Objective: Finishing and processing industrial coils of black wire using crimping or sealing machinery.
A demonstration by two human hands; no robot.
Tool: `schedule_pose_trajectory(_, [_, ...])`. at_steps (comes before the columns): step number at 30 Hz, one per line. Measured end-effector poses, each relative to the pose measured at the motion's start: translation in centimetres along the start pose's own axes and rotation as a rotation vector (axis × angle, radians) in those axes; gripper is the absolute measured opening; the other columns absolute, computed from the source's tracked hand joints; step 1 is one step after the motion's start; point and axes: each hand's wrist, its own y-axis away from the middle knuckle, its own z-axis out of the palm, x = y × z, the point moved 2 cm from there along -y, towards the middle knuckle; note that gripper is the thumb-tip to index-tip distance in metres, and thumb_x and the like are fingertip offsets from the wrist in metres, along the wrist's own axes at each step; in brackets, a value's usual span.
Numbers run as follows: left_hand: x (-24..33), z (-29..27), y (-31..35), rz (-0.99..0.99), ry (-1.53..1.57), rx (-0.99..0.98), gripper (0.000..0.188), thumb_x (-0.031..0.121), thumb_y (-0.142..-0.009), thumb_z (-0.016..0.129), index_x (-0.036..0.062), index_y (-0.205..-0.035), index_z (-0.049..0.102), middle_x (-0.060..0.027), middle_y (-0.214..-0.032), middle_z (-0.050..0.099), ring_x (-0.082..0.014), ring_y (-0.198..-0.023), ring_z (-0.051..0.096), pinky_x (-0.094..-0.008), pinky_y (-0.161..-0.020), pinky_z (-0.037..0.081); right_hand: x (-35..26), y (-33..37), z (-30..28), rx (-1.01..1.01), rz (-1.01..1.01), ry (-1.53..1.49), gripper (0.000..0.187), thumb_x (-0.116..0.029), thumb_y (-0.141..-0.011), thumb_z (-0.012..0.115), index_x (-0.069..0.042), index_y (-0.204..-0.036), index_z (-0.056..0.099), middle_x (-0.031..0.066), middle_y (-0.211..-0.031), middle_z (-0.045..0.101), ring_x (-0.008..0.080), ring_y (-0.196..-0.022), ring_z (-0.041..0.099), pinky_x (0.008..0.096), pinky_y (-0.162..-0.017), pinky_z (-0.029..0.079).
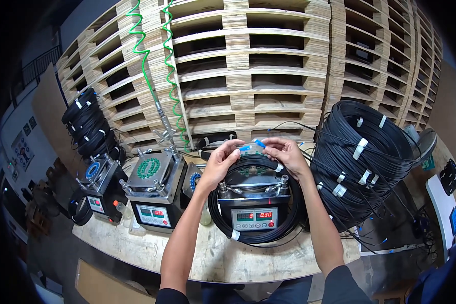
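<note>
My left hand (222,161) and my right hand (283,153) meet over a grey benchtop machine (252,215) with a red digital display. Each hand pinches a small blue connector: the left one (244,148), the right one (259,143). A coil of thin black cable (291,218) with white tape ties lies draped around the machine's top, and the connectors appear to be at its ends. My right hand's heel rests on the coil's far edge. Both forearms reach in from the lower edge.
A tall stack of black cable coils (362,162) stands right of the machine. Two similar machines (152,185) (99,187) sit to the left, with more coils (86,124) behind. Green spiral hoses (169,66) hang before stacked wooden pallets (268,66). The wooden bench (223,263) ends near me.
</note>
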Motion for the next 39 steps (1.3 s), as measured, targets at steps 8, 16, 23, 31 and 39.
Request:
schedule_pose_trajectory(8, [1.8, -1.7, 0.3, 0.302, -0.772, 0.170, 0.005, 0.001, -0.097, 0.057, -0.0034, -0.098, 0.055, -0.0150, -0.094, 0.069, -0.0238, -0.074, 0.067, -0.0368, -0.068, 0.053, -3.8, 1.0, 2.5, 0.230, -0.203, 0.956, 0.017, -0.001, -0.091, 0.063, 0.000, -0.107, 0.069, 0.0172, -0.075, 0.066, 0.0245, -0.063, 0.065, 0.0356, -0.063, 0.049])
schedule_pose_trajectory(16, [3.1, -3.2, 1.1, -0.022, -0.946, -0.087, 0.079, 0.048, -0.085, 0.074, -0.0037, -0.140, 0.053, -0.0217, -0.138, 0.055, -0.0377, -0.115, 0.062, -0.0402, -0.097, 0.051, -4.3, 2.0, 0.8, -0.043, 0.094, 1.019, 0.035, -0.016, -0.092, 0.064, -0.003, -0.124, 0.066, 0.0216, -0.107, 0.071, 0.0322, -0.095, 0.070, 0.0389, -0.084, 0.053])
schedule_pose_trajectory(23, [2.1, -1.2, -0.2, 0.072, -1.181, -0.221, 0.095, 0.048, -0.077, 0.077, -0.0017, -0.149, 0.039, -0.0245, -0.145, 0.046, -0.0433, -0.129, 0.052, -0.0458, -0.104, 0.046, -1.6, 2.3, -0.5, -0.138, -0.092, 1.099, 0.074, -0.030, -0.077, 0.078, -0.005, -0.143, 0.052, 0.0237, -0.141, 0.056, 0.0372, -0.130, 0.054, 0.0406, -0.110, 0.043])
schedule_pose_trajectory(31, [3.6, -1.2, -0.1, 0.107, -1.137, -0.118, 0.093, 0.026, -0.068, 0.082, -0.0004, -0.146, 0.040, -0.0207, -0.131, 0.054, -0.0431, -0.113, 0.060, -0.0482, -0.094, 0.051, -2.2, 2.5, 0.8, -0.003, -0.043, 1.132, 0.076, -0.013, -0.067, 0.079, -0.002, -0.139, 0.056, 0.0227, -0.127, 0.065, 0.0380, -0.115, 0.064, 0.0429, -0.098, 0.051])
schedule_pose_trajectory(39, [5.0, -1.0, -0.1, 0.232, -1.189, -0.097, 0.095, 0.022, -0.069, 0.083, 0.0028, -0.150, 0.036, -0.0204, -0.135, 0.054, -0.0414, -0.115, 0.059, -0.0473, -0.095, 0.050, -4.8, 2.6, 2.3, 0.024, -0.252, 1.062, 0.077, -0.003, -0.065, 0.076, 0.005, -0.138, 0.053, 0.0272, -0.136, 0.058, 0.0368, -0.122, 0.061, 0.0375, -0.105, 0.049])
